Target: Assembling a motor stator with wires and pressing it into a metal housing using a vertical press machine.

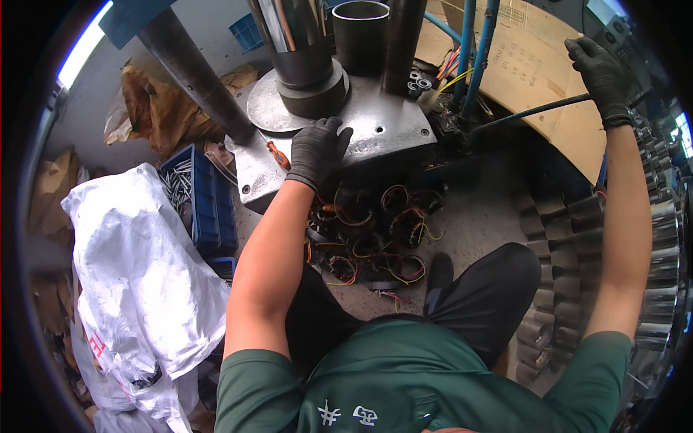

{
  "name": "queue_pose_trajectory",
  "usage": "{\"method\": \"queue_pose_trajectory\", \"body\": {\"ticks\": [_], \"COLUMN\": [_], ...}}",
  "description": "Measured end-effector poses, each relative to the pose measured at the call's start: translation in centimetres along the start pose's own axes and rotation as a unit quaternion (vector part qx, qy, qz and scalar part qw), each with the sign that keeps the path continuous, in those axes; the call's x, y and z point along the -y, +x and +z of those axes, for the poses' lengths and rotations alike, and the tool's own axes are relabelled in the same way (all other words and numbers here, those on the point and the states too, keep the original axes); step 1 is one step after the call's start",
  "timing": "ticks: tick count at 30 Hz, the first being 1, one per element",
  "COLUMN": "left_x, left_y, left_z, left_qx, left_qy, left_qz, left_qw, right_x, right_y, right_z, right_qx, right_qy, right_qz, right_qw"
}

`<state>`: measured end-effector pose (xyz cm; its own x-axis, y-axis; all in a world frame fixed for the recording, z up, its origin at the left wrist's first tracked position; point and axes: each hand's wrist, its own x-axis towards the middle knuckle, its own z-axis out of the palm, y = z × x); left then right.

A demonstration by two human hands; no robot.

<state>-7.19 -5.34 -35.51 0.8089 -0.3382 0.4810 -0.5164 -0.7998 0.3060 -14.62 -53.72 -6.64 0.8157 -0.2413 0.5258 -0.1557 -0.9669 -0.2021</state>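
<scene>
Head view: our gloved left hand (315, 150) rests flat, fingers apart, on the press plate (375, 126) at twelve o'clock; right hand (600, 72) clamps the lever (534, 112) at two o'clock. Pulling now could crush fingers.

The grey steel press plate (375, 126) carries a round disc (271, 108) with a dark collar at ten o'clock and an orange-handled screwdriver (278, 154) at eight, while the concrete floor (476, 224) below bears wired motor coils (375, 231) at six o'clock.
</scene>
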Motion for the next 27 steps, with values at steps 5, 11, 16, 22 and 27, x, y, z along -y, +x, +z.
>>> {"method": "queue_pose_trajectory", "body": {"ticks": [5,11,16,22,27], "left_x": [-1.0,-6.7,-11.7,-13.2,-11.3], "left_y": [-0.4,-1.9,-5.1,-6.6,-4.6], "left_z": [0.3,0.9,0.9,-0.3,-1.9], "left_qx": [0.022,0.108,0.295,0.358,0.26], "left_qy": [0.014,-0.039,-0.116,-0.088,-0.111], "left_qz": [0.064,0.194,0.344,0.403,0.324], "left_qw": [0.998,0.974,0.884,0.837,0.903], "right_x": [-1.3,-1.7,-2.7,-2.2,0.3], "right_y": [1.1,1.0,1.2,0.5,-1.8], "right_z": [1.8,1.7,2.6,1.9,0.5], "right_qx": [0.011,-0.008,-0.03,-0.04,-0.051], "right_qy": [0.031,0.01,0.021,-0.009,-0.005], "right_qz": [0.001,-0.009,-0.041,-0.033,-0.058], "right_qw": [0.999,1.0,0.998,0.999,0.997]}}
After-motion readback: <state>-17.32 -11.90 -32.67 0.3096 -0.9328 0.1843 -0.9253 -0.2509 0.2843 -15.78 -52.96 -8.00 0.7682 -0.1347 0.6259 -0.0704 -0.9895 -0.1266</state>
